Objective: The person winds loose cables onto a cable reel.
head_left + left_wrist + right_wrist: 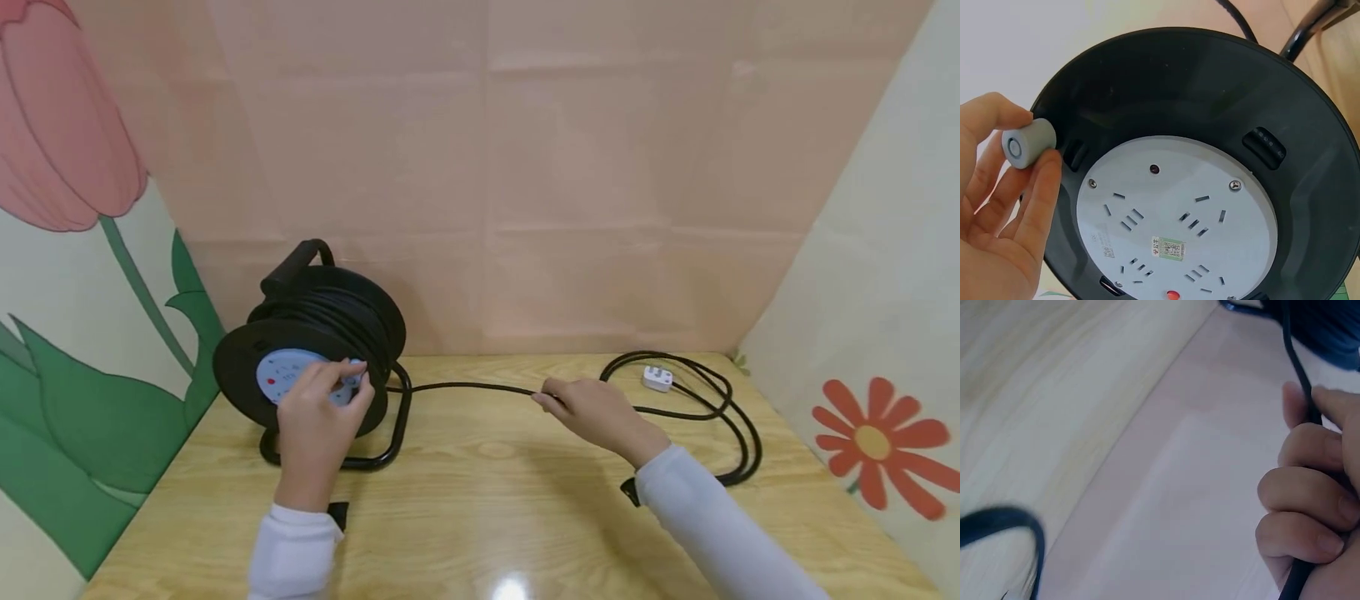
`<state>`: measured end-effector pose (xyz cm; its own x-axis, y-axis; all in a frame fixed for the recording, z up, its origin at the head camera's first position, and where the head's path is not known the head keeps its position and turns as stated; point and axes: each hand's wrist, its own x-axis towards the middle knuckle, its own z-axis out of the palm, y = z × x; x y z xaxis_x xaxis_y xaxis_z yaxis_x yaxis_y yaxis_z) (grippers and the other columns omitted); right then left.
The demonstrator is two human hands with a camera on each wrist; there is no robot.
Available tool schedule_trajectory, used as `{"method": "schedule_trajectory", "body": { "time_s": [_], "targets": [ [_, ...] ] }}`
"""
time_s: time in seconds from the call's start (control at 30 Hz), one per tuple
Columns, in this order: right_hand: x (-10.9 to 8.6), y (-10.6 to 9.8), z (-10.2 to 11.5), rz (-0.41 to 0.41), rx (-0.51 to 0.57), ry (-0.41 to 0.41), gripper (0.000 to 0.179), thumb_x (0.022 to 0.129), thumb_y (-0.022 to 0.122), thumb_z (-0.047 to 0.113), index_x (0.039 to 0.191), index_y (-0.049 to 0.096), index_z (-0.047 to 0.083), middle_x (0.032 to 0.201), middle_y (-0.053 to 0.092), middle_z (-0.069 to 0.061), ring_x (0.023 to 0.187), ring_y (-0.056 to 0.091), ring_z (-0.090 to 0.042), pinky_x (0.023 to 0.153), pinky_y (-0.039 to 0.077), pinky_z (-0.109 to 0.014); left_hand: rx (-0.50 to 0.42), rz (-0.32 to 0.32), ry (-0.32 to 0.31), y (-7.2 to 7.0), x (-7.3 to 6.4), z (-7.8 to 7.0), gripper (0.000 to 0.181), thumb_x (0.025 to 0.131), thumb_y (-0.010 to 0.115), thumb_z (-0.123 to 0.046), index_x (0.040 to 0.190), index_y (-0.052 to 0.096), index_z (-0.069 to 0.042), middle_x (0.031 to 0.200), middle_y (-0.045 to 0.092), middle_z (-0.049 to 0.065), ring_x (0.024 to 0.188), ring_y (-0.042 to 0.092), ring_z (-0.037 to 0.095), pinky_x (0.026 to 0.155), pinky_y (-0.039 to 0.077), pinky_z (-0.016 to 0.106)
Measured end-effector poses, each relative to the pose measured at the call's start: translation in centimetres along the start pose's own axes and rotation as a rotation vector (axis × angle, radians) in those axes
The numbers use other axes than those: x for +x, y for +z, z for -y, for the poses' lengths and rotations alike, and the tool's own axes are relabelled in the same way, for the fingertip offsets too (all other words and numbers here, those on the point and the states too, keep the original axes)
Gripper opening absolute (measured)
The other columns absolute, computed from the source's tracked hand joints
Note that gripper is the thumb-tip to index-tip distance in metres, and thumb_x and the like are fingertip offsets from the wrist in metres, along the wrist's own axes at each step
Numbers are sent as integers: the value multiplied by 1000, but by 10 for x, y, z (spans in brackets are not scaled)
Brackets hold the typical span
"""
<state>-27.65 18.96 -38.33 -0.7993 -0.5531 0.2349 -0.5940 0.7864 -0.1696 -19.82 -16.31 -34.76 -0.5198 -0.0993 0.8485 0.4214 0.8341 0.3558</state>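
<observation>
At the left of the table in the head view stands a black cable reel [238,371] with a pale round socket panel [1179,181] on its side. My left hand [318,417] pinches the grey winding knob [1030,142] near the flange's edge between thumb and fingers. From the reel a black cable [472,385] runs rightward to my right hand [600,412]. That hand has its fingers curled round the cable, as the right wrist view shows. Beyond it the loose cable lies in loops [750,450], with a white plug [657,378] among them.
The reel sits on a black tubular stand [401,421] and has a carrying handle [292,265] on top. Behind the wooden table [465,517] rises a pink papered wall [525,167]. Painted flowers flank it, a red one [873,442] at the right.
</observation>
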Motion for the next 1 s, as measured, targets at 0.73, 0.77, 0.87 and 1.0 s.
{"method": "schedule_trajectory", "body": {
  "time_s": [0.73, 0.77, 0.87, 1.0],
  "targets": [
    [-77, -29, -82, -172, -67, 139, 20, 93, 50, 49, 86, 55, 31, 59, 47, 10, 48, 39, -9, 45, 33, -29, -17, 26, -4, 1, -2, 1, 11, 79, 69, -17, 88, 73, -12, 86, 66, 4, 79, 59, 12, 67, 57, 32],
    [-78, -31, -85, -187, -69, 152, 20, 92, 51, 49, 86, 56, 31, 58, 47, 9, 48, 38, -10, 45, 33, -30, -18, 25, -5, 1, -2, 1, 11, 79, 69, -17, 88, 73, -11, 86, 66, 4, 79, 59, 12, 67, 57, 32],
    [-85, -35, -96, -226, -55, 183, 21, 89, 56, 49, 83, 57, 28, 56, 44, 7, 47, 36, -11, 44, 31, -30, -16, 25, -9, 1, -2, 2, 11, 79, 69, -17, 88, 73, -12, 86, 66, 4, 78, 58, 12, 66, 57, 32],
    [-99, -37, -110, -273, 40, 276, 23, 84, 63, 48, 77, 59, 27, 55, 45, 4, 47, 37, -13, 47, 31, -30, -13, 29, -18, 2, -3, 3, 11, 79, 69, -17, 87, 72, -12, 83, 65, 4, 76, 58, 13, 65, 57, 32]
  ]
}}
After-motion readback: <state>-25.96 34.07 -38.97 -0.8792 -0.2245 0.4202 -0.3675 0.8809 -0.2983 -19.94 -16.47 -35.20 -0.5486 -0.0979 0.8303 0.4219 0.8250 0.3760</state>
